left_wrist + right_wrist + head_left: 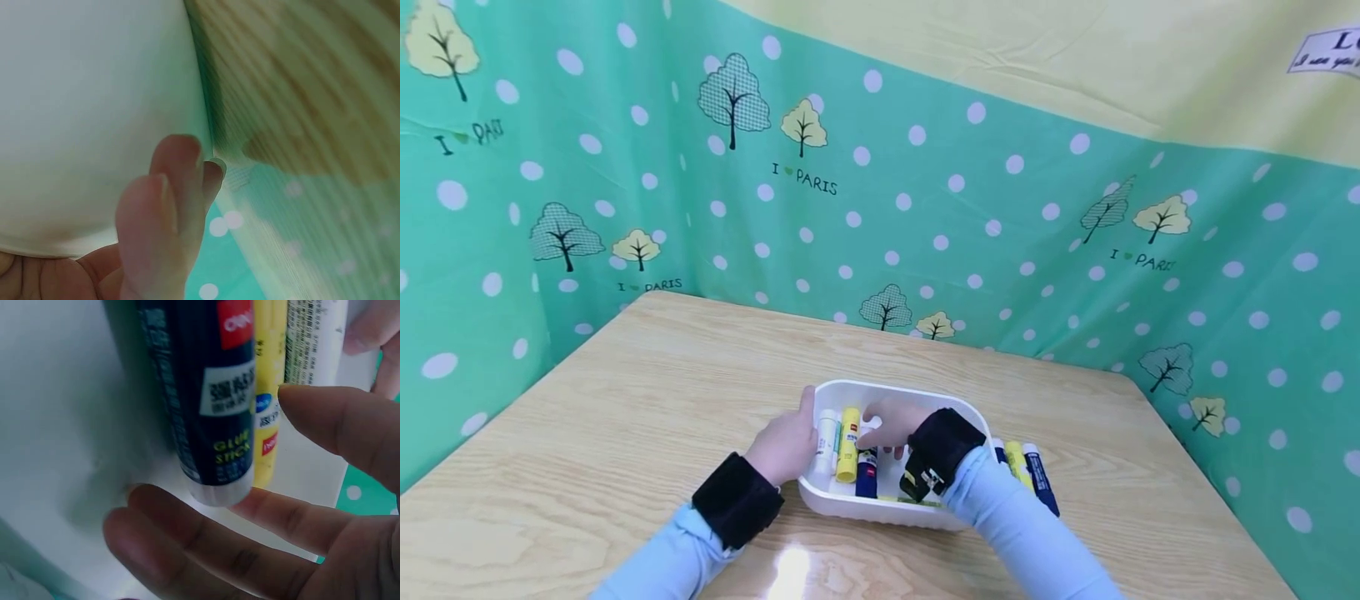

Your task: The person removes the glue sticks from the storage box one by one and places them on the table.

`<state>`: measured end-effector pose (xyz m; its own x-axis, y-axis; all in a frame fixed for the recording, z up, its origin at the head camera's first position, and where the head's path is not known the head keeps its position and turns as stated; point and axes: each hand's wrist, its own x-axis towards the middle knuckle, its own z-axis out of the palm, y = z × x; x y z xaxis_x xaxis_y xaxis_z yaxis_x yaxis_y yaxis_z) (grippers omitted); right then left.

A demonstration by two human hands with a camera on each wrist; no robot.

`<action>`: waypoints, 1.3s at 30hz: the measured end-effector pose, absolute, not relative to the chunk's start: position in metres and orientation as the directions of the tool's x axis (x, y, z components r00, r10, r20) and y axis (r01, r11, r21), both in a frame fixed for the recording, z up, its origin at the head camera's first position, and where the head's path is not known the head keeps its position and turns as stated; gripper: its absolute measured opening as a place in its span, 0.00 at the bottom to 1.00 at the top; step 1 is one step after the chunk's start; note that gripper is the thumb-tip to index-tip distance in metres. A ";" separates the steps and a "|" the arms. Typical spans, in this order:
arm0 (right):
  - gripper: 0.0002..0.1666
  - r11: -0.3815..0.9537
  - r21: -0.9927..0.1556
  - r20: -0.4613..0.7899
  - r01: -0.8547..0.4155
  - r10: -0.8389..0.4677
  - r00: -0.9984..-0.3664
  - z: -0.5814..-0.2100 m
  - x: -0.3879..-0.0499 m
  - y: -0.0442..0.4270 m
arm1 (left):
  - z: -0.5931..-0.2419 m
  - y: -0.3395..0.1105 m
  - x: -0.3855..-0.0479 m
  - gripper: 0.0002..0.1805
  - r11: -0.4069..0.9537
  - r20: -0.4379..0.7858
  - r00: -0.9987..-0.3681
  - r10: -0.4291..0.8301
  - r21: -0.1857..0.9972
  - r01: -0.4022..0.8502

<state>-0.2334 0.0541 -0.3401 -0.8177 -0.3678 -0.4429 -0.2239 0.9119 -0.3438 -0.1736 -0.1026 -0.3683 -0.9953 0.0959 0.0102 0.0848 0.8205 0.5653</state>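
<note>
The white container (pixel 887 510) has my left hand (pixel 782 447) at its left side, gripping the wall; in the left wrist view, fingers of the left hand (pixel 165 219) lie along the outside of the container (pixel 81 125). Inside, a white glue stick (pixel 826 446), a yellow one (pixel 847 446) and a dark blue one (pixel 867 481) lie side by side. My right hand (pixel 895 423) reaches in over the blue one. In the right wrist view the right hand (pixel 337 537) has its fingers spread around the end of the blue stick (pixel 212 356), thumb beside the yellow one (pixel 270 356).
Against the container's right side, outside it, lie a yellow glue stick (pixel 1018 462) and a dark blue one (pixel 1041 479), with another dark one partly hidden. A wooden table (pixel 700 358) is under everything, with a green patterned cloth (pixel 925 208) behind.
</note>
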 end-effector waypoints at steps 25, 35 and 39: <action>0.18 0.924 -0.354 -0.444 -0.145 -0.302 -0.843 -0.348 -0.230 0.051 | -0.370 -0.101 -0.176 0.33 0.818 -0.004 -0.995 0.099 0.569 0.079; 0.11 0.911 -0.388 -0.402 -0.139 -0.303 -0.864 -0.349 -0.234 0.052 | -0.368 -0.101 -0.174 0.33 0.829 0.007 -0.995 0.098 0.552 0.086; 0.13 0.903 -0.415 -0.412 -0.110 -0.294 -0.862 -0.348 -0.234 0.052 | -0.368 -0.102 -0.174 0.32 0.831 0.014 -0.995 0.099 0.549 0.090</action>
